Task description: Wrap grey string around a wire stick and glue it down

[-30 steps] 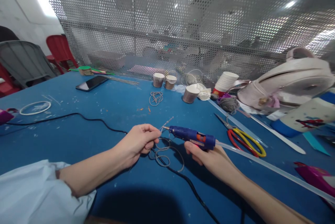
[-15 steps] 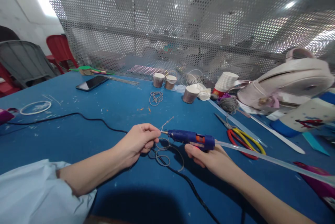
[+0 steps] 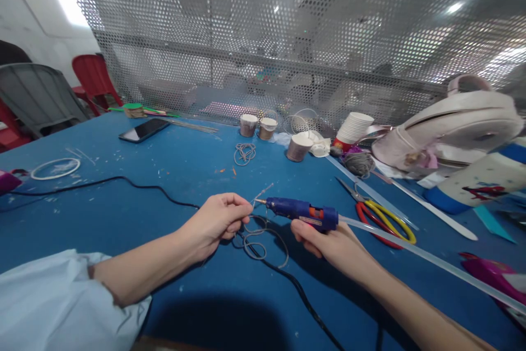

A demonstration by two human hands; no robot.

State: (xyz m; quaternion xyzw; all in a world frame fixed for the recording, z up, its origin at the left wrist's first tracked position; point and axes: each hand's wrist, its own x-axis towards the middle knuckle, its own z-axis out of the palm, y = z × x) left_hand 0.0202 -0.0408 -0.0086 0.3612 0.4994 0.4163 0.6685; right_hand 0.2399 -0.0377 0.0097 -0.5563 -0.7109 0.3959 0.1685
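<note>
My right hand (image 3: pixel 332 244) grips a small blue glue gun (image 3: pixel 302 212) with a long clear glue stick (image 3: pixel 427 260) sticking out behind it. Its nozzle points left, just short of my left fingertips. My left hand (image 3: pixel 217 220) pinches a thin grey wire piece (image 3: pixel 261 195) whose loops (image 3: pixel 263 239) hang down onto the blue table (image 3: pixel 172 176). The gun's black cord (image 3: pixel 135 184) runs left across the table and another stretch passes under my hands.
Red and yellow scissors (image 3: pixel 384 214) lie right of the gun. Small cups (image 3: pixel 258 126), a stack of white cups (image 3: pixel 354 127), a grey thread ball (image 3: pixel 359 164), a pink bag (image 3: pixel 456 126), a phone (image 3: pixel 143 130) and a white ring (image 3: pixel 55 168) lie around. A perforated metal screen (image 3: pixel 287 39) stands behind.
The glue gun dipped its nozzle toward my left fingers half a second ago, then rose slightly back. My left hand has stayed in place.
</note>
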